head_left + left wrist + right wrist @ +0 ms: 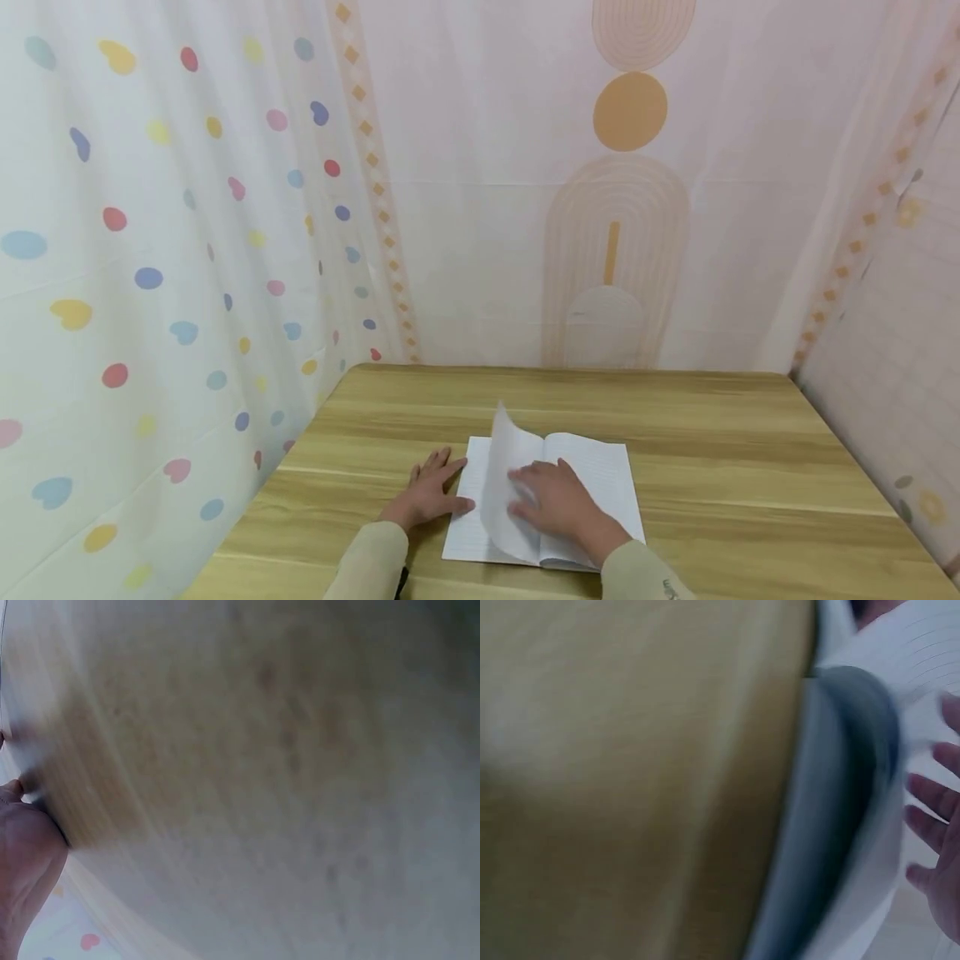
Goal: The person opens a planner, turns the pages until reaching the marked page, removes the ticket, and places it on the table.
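An open lined notebook (600, 475) lies on the wooden table, and one of its pages (504, 492) stands up, curving over the left half. My right hand (558, 500) is over the middle of the notebook with fingers spread, against or close to the raised page; contact is hard to tell. In the right wrist view the right hand (939, 817) shows its fingers apart beside the white pages (870, 900). Flat at the notebook's left edge rests my left hand (431, 492), its thumb on the paper. Only part of the left hand (26, 862) shows in the left wrist view.
The wooden table (720, 467) extends around the notebook on all sides. Behind it hangs a pale curtain (472, 250) with arch patterns, and a dotted curtain (187, 250) hangs at the left.
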Available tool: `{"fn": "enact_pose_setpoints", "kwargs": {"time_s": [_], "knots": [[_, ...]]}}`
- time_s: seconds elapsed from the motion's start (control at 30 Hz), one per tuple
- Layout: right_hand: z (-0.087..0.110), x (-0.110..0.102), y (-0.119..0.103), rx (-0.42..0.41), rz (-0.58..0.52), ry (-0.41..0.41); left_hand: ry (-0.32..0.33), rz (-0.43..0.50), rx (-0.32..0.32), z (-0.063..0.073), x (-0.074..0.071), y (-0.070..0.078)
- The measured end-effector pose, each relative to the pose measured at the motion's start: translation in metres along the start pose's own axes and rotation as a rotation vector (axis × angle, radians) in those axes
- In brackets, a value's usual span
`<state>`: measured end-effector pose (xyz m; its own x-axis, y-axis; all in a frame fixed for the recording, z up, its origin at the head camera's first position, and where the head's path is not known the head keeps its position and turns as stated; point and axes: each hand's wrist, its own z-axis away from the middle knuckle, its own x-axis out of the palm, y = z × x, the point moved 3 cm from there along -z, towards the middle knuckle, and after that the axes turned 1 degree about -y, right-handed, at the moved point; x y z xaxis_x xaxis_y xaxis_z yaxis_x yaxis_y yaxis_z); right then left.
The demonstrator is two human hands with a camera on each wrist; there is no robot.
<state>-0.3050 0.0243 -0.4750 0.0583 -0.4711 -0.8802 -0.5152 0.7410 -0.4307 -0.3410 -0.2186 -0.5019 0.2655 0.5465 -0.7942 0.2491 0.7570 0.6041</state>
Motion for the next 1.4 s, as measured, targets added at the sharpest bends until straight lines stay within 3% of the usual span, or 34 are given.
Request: {"fn": "enact_pose_setpoints", "kwargs": {"time_s": [0.1, 0.23, 0.47, 0.7, 0.8, 0.97, 1.1, 1.4], "knots": [[0.007, 0.012, -0.006, -0.036, 0.233, -0.125, 0.024, 0.069, 0.005, 0.000, -0.002, 0.000], [0.009, 0.017, -0.007, -0.022, 0.297, -0.151, 0.035, 0.097, -0.014, -0.003, -0.002, 0.001], [0.008, 0.017, -0.001, 0.016, 0.221, -0.124, -0.038, -0.100, -0.021, -0.001, 0.001, 0.006], [0.019, 0.007, 0.032, 0.151, 0.060, 0.042, -0.048, -0.089, -0.020, 0.002, 0.003, 0.007], [0.026, -0.002, 0.052, 0.237, 0.072, 0.072, -0.052, -0.086, -0.017, 0.001, 0.004, 0.004], [0.039, -0.023, 0.085, 0.368, 0.136, 0.059, -0.054, -0.083, -0.014, 0.002, 0.006, 0.002], [0.047, -0.033, 0.103, 0.444, 0.098, 0.035, -0.066, -0.084, -0.005, 0.003, 0.007, 0.002], [0.048, -0.039, 0.105, 0.441, 0.071, 0.022, -0.053, -0.079, -0.019, 0.004, 0.003, 0.006]]}}
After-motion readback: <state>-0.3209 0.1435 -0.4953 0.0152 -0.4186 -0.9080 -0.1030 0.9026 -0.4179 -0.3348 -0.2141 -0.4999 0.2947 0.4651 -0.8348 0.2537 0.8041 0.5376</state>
